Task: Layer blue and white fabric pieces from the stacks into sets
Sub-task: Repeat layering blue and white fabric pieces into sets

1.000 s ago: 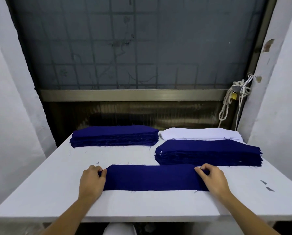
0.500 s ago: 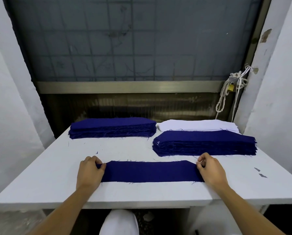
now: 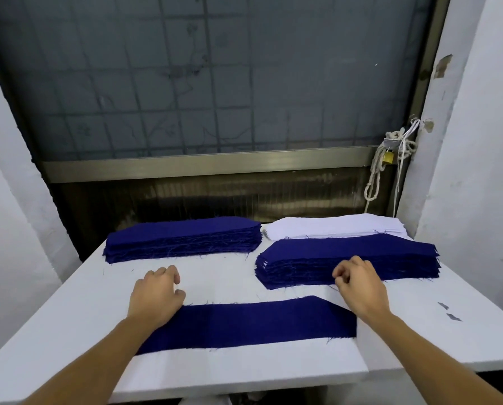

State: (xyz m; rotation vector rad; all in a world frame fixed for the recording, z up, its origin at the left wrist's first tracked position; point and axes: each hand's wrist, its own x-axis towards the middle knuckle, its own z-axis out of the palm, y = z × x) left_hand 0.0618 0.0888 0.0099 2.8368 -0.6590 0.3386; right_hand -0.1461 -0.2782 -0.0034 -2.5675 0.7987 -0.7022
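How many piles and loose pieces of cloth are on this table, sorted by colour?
Blue stacks: 2, the left blue stack and the right blue stack
White stacks: 1, the white stack behind the right one
Loose blue pieces: 1, the single blue piece laid flat at the front
Total: 4

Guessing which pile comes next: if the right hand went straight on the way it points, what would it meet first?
Probably the near blue stack, directly ahead of the right hand; the white stack lies behind it. Front edge or top: unclear.
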